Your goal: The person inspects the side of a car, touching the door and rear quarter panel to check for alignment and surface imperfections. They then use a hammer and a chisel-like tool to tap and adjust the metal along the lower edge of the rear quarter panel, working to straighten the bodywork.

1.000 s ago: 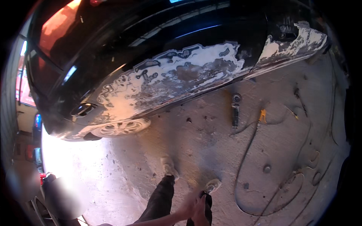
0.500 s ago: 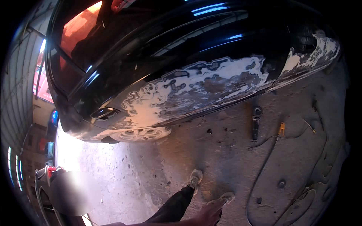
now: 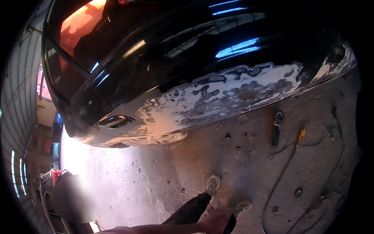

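Note:
A bare forearm comes in along the lower edge from the left; by that I take it as my left arm. My left hand [image 3: 215,219] is at its end, low in front of my legs, next to my dark trousers [image 3: 189,209]. Its fingers are too dim and blurred to read, and I see nothing held. My right hand does not show. Ahead is a glossy black car [image 3: 187,54] whose lower side has a large sanded patch [image 3: 249,84] of pale grey with wavy dark edges. Neither car nor patch is touched by the visible hand.
On the dusty concrete floor [image 3: 148,187] lie a long-handled round-headed tool [image 3: 277,128], a yellow air blow gun [image 3: 302,135] and trailing hoses [image 3: 281,180]. My shoes [image 3: 212,184] stand near the middle. Another car [image 3: 46,189] is at the lower left, partly behind a blurred patch.
My view has shifted, so the car and floor tools sit farther right. More of my forearm shows, and the hand lies slightly lower and farther left in the picture.

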`<state>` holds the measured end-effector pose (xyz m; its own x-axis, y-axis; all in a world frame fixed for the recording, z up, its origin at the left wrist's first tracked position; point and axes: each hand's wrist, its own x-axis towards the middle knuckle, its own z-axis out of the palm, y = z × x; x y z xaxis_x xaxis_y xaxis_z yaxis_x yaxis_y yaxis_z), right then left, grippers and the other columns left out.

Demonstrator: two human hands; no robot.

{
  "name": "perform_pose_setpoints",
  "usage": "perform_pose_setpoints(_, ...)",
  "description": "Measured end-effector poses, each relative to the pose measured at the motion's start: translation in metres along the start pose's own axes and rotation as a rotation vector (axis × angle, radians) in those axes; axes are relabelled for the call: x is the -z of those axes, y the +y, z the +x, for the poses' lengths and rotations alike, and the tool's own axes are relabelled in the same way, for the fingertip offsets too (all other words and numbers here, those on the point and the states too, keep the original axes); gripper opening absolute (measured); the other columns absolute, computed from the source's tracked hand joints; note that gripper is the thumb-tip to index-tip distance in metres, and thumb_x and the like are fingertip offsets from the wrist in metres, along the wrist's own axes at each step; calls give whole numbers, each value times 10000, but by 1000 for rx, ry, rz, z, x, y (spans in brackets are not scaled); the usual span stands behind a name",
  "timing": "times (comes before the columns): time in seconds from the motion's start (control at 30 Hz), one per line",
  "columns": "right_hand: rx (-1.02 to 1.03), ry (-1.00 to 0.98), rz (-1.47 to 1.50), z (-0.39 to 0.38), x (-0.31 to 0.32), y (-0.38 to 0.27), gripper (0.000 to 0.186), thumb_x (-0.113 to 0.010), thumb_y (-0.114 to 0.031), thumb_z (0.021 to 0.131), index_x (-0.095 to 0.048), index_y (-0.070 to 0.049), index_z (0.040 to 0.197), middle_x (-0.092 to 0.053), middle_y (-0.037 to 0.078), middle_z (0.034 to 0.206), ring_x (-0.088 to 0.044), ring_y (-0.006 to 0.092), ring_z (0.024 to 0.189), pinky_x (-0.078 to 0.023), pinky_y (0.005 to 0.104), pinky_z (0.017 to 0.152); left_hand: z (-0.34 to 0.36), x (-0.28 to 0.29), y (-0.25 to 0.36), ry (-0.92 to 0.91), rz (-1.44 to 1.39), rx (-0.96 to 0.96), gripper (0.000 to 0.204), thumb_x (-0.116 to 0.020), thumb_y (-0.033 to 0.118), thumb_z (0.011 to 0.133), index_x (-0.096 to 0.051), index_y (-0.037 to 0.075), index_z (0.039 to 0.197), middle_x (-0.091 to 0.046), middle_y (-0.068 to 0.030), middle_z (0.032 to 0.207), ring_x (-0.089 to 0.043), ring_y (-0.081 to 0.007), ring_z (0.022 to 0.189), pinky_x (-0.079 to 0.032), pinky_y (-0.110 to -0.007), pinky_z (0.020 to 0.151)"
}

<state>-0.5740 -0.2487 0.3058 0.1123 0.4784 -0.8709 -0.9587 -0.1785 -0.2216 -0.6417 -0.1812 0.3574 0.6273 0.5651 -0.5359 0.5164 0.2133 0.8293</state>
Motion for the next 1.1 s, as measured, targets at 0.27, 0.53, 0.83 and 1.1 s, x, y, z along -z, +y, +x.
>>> perform_pose_setpoints(0.27,-46,1,-48,-2,-17,5,617,-331,-540,986,-405,-95,1407,-459,123,1402,-461,273,1266,-381,402,1031,-4,-2,-77,52,26,129,719,-587,304,901,-251,32,1476,-475,-196,1353,-444,-342,1266,-355,-422,1069)
perform_pose_setpoints(0.53,-56,8,-122,-5,-28,-3,580,-337,-507,998,-421,-94,1396,-455,122,1412,-465,272,1270,-389,398,1029,3,18,13,116,237,-251,825,-644,282,839,-198,84,1503,-572,-159,1255,-531,-326,1170,-412,-421,1015)
perform_pose_setpoints(0.83,-81,112,-494,10,52,-13,556,-335,-467,1020,-396,-98,1432,-418,144,1462,-459,293,1295,-331,482,1044,96,164,101,324,727,-412,800,-619,361,894,-240,-48,1467,-252,-256,1508,-288,-409,1385,-287,-488,1124)
perform_pose_setpoints(1.1,-195,267,-757,15,94,6,524,-361,-437,1022,-434,-82,1400,-484,139,1403,-491,278,1253,-333,464,1038,151,325,297,713,1611,-773,922,-616,500,858,-174,15,1505,-135,-204,1576,-143,-341,1460,-195,-494,1167)
